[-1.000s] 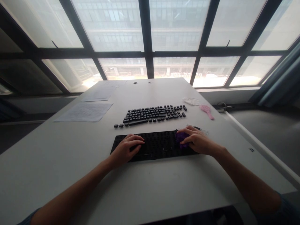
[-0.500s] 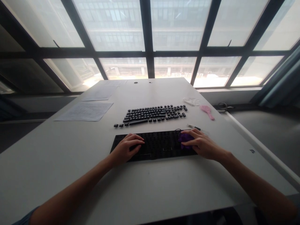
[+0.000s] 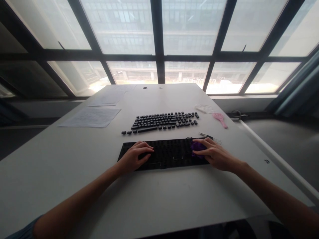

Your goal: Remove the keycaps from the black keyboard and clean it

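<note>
On the white table (image 3: 62, 172), close in front of me, I log one black keyboard base (image 3: 169, 153), flat and oblong, keycaps stripped, its face a grid of small sockets. Left hand (image 3: 134, 156): fingers loosely spread and bent, resting palm-down on the base's left end, holding nothing. Right hand (image 3: 214, 154): fingers partly closed over a purple lump (image 3: 195, 146), soft-looking and irregular, pressed onto the base's right end; I cannot tell its material. Beyond the base, apart from it: the removed keycaps (image 3: 164, 120), black, laid out in rows, with a few strays at the left. Just past my right hand: a thin dark tool (image 3: 208, 135), partly hidden by the fingers. Farther right: a pink brush (image 3: 219, 119) and a crumpled white wrapper (image 3: 203, 108). Far left: printed paper sheets (image 3: 91, 117), flat. Behind all of it: a dark-framed window wall (image 3: 159, 58).
</note>
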Demonstrator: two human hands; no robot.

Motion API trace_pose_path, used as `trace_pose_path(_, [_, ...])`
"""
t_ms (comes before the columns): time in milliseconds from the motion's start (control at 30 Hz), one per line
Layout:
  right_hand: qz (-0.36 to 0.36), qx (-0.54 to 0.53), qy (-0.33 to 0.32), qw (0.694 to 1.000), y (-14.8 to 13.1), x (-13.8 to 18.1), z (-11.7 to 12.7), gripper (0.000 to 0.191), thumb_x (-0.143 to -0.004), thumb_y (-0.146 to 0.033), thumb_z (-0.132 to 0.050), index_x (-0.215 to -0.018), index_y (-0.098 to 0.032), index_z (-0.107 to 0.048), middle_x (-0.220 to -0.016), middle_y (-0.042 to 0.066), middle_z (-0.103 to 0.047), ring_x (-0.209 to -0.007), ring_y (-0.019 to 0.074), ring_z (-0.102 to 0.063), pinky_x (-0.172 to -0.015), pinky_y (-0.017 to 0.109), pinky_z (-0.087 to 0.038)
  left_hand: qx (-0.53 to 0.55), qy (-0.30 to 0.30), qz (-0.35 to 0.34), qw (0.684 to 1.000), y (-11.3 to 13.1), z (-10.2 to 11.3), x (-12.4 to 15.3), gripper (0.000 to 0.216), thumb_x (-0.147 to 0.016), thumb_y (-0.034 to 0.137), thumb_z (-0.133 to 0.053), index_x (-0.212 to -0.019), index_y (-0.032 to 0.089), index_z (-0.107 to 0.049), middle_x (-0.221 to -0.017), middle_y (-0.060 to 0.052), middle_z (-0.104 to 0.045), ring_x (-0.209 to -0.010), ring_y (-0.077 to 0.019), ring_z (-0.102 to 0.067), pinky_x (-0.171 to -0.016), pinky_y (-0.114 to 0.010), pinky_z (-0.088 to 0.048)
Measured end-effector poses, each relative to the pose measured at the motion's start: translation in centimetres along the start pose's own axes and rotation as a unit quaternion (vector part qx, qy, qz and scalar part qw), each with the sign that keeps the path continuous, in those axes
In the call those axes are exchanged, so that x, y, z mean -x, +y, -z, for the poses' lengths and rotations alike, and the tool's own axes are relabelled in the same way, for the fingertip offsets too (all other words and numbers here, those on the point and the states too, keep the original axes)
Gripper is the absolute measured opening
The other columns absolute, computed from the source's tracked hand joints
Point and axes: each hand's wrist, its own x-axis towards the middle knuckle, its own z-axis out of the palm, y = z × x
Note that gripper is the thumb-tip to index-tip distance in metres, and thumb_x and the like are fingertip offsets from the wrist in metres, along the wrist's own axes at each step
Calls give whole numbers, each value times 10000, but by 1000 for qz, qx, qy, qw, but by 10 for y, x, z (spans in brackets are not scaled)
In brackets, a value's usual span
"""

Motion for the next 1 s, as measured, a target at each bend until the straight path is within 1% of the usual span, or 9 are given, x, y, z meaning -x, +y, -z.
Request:
trace_pose_path(233, [47,-2,-10,999,-25,-31,-8,531,-849,-32,-520,-1233,-358,-689,-1500,19,-451,-1179,271,-502,-1001,496,-452,2,7,2,1000,4,2,-1,208,-923,239,-553,-1062,233,-708,-1073,-69,-673,-1033,-213,-583,-942,-397,-493])
trace_pose_path(367, [19,0,-13,1000,-14,-17,-4,562,-842,-29,-516,-1252,-381,-671,-1484,5,-468,-1162,271,-511,-984,500,-470,9,12,2,1000,3,2,-1,213,-927,239,-547,-1063,242,-711,-1071,-67,-677,-1030,-213,-587,-933,-393,-498])
trace_pose_path(500, [-22,-2,17,1000,0,5,1,479,-854,-53,-523,-1160,-357,-730,-1425,6,-522,-1158,280,-521,-962,492,-494,13,17,-1,1000,3,0,-1,208,-927,232,-547,-1048,242,-716,-1060,-64,-680,-1024,-211,-590,-932,-390,-497])
trace_pose_path(567, [-31,-12,50,998,4,8,2,446,-843,-45,-520,-1101,-321,-758,-1382,21,-554,-1155,285,-524,-958,484,-499,13,18,-2,1000,2,0,-1,209,-924,226,-550,-1050,243,-716,-1062,-61,-679,-1023,-208,-589,-933,-386,-495])
trace_pose_path(633, [-50,-28,110,992,9,6,4,426,-842,-46,-510,-1089,-287,-760,-1331,45,-585,-1154,286,-528,-973,486,-491,13,17,-1,1000,2,0,0,214,-925,226,-549,-1058,246,-715,-1072,-60,-677,-1026,-207,-588,-934,-385,-495])
trace_pose_path(767, [-136,-38,263,954,25,-9,13,379,-872,-102,-502,-1138,-241,-734,-1263,84,-609,-1174,295,-523,-1034,513,-437,12,12,3,1000,0,0,0,220,-932,238,-538,-1062,240,-715,-1082,-69,-676,-1042,-213,-583,-937,-390,-497])
trace_pose_path(833, [-165,-44,302,938,29,-15,14,354,-881,-125,-505,-1129,-227,-736,-1242,92,-617,-1183,297,-519,-1053,513,-417,9,12,2,1000,0,0,0,219,-934,240,-534,-1059,234,-714,-1084,-73,-676,-1047,-215,-581,-944,-393,-494])
trace_pose_path(900, [-160,-65,294,940,26,-19,11,366,-876,-115,-500,-1135,-231,-731,-1239,86,-619,-1174,287,-525,-1048,499,-426,6,8,2,1000,0,0,-1,219,-937,232,-530,-1061,231,-710,-1093,-73,-673,-1055,-214,-580,-952,-392,-489])
trace_pose_path(1000, [-95,-83,188,974,20,-20,2,428,-844,-58,-485,-1126,-264,-733,-1272,52,-613,-1156,262,-528,-1015,461,-464,4,4,1,1000,-2,0,-1,223,-939,224,-525,-1068,233,-707,-1098,-72,-672,-1062,-213,-581,-948,-383,-490])
